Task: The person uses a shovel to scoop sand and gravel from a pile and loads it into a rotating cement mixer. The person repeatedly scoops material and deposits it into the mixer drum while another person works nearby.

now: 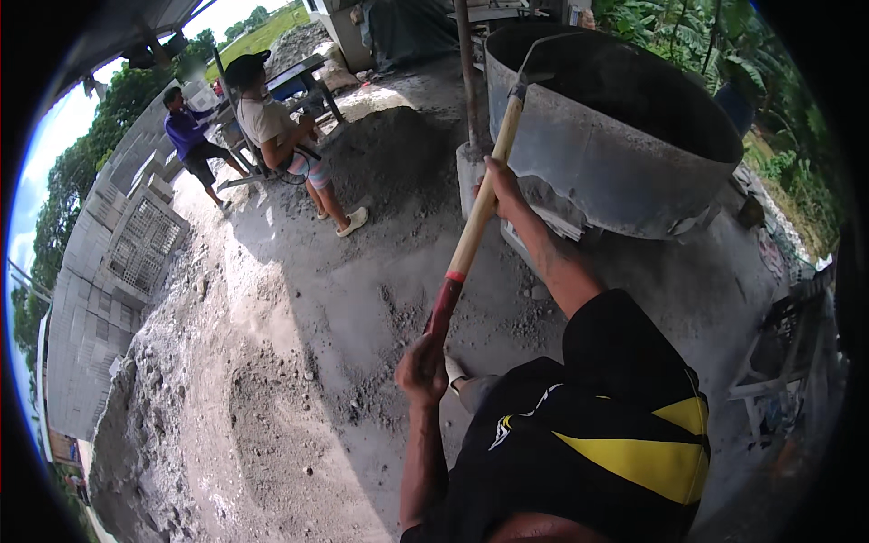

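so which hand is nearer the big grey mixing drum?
Right. The right hand grips the wooden shovel handle high up, just beside the grey drum. The left hand holds the handle's red lower end, well away from the drum.

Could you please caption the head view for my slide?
Both hands, left hand low and right hand high, grip a wooden-handled shovel reaching into a grey mixing drum.

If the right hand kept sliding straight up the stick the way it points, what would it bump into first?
Probably the shovel's metal head, where the wooden handle ends. The right hand grips the handle, which runs up to the rim of the big grey mixing tub. Depth is hard to judge, so the tub's rim might come first.
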A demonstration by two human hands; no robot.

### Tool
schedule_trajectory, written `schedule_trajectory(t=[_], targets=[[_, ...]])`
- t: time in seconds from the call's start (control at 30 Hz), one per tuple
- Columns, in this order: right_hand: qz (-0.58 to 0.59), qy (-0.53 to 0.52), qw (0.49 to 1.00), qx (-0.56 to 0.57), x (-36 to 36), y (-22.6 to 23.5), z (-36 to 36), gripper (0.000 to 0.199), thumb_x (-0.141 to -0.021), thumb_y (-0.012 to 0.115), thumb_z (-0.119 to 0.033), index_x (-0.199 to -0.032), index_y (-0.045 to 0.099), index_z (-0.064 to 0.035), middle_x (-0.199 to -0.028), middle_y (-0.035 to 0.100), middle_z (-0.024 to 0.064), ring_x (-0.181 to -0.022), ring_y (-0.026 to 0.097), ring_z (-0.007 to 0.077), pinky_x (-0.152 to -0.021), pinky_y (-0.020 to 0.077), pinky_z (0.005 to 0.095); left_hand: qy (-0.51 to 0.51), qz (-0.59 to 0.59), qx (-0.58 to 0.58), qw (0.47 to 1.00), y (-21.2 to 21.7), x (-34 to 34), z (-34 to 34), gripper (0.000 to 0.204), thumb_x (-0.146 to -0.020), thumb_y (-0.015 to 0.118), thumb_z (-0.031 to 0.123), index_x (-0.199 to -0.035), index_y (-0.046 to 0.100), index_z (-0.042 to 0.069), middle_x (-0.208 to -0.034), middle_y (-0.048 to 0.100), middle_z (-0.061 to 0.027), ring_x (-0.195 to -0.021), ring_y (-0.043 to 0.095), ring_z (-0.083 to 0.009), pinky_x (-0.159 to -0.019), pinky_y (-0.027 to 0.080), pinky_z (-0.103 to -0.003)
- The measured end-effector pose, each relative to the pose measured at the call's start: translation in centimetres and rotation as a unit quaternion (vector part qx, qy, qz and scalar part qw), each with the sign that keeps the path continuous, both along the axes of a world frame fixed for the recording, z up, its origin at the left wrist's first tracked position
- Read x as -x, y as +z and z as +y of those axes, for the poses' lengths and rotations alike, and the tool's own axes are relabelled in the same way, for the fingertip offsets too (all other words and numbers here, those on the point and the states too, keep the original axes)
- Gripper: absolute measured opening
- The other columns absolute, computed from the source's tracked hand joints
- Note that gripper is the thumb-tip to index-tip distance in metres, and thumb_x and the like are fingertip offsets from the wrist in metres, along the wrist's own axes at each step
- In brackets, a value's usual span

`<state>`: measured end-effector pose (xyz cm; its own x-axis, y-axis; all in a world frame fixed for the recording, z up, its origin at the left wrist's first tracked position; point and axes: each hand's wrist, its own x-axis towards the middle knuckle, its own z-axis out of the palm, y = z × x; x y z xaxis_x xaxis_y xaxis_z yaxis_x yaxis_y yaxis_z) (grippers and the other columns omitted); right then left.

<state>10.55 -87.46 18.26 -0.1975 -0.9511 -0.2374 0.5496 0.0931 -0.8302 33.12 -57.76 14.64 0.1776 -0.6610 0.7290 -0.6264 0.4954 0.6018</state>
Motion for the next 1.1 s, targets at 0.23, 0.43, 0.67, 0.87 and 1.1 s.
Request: schedule_trajectory(t=[0.23,0.43,0.67,0.87,1.1], targets=[[0.016,0.268,0.944,-0.19,-11.7,-12.6,8.5,0.026,-0.08,0.073,-0.019,-0.076,0.049,-0.0087,-0.069,0.053,0.0055,-0.058,0.057,0.0184,-0.054,0.0507,0.0344,0.204,0.58,-0.121,0.779,-9.1,-1.5,24.6,0.039,-0.066,0.059,-0.004,-0.105,0.058,-0.007,-0.075,0.06,-0.0085,-0.059,0.058,-0.0148,-0.056,0.047,-0.024],[0.243,0.488,0.76,-0.354,-18.9,-29.6,28.1,0.015,-0.083,0.065,-0.012,-0.084,0.054,-0.0029,-0.068,0.055,0.0088,-0.06,0.058,0.0207,-0.054,0.0523,0.0336,0.463,0.686,-0.091,0.554,-8.1,14.7,37.4,0.027,-0.071,0.061,-0.004,-0.098,0.058,-0.007,-0.072,0.06,-0.0099,-0.051,0.056,-0.0134,-0.046,0.044,-0.025],[0.366,0.681,0.479,-0.416,-14.4,-44.0,48.3,0.015,-0.085,0.058,-0.01,-0.092,0.053,0.0032,-0.069,0.053,0.0101,-0.058,0.058,0.0233,-0.053,0.054,0.0351,0.679,0.69,-0.031,0.25,-9.7,27.1,36.5,0.026,-0.071,0.055,-0.005,-0.096,0.058,-0.009,-0.069,0.058,-0.0118,-0.046,0.051,-0.0154,-0.042,0.041,-0.026],[0.386,0.669,0.479,-0.417,-20.0,-46.9,52.5,0.017,-0.082,0.059,-0.006,-0.091,0.05,0.0042,-0.07,0.054,0.0101,-0.057,0.059,0.0224,-0.05,0.0535,0.034,0.678,0.713,0.024,0.178,-18.3,22.2,35.9,0.033,-0.072,0.053,-0.006,-0.105,0.054,-0.009,-0.074,0.055,-0.0104,-0.047,0.048,-0.0153,-0.043,0.041,-0.028],[0.235,0.727,0.515,-0.388,-39.9,-42.1,40.5,0.043,-0.087,0.064,-0.028,-0.11,0.035,-0.0057,-0.079,0.053,0.0085,-0.06,0.061,0.0219,-0.051,0.0549,0.0348,0.559,0.769,0.197,0.238,-22.4,-7.8,21.4,0.038,-0.077,0.057,-0.003,-0.114,0.05,-0.003,-0.073,0.05,-0.007,-0.05,0.048,-0.0156,-0.045,0.043,-0.03]])
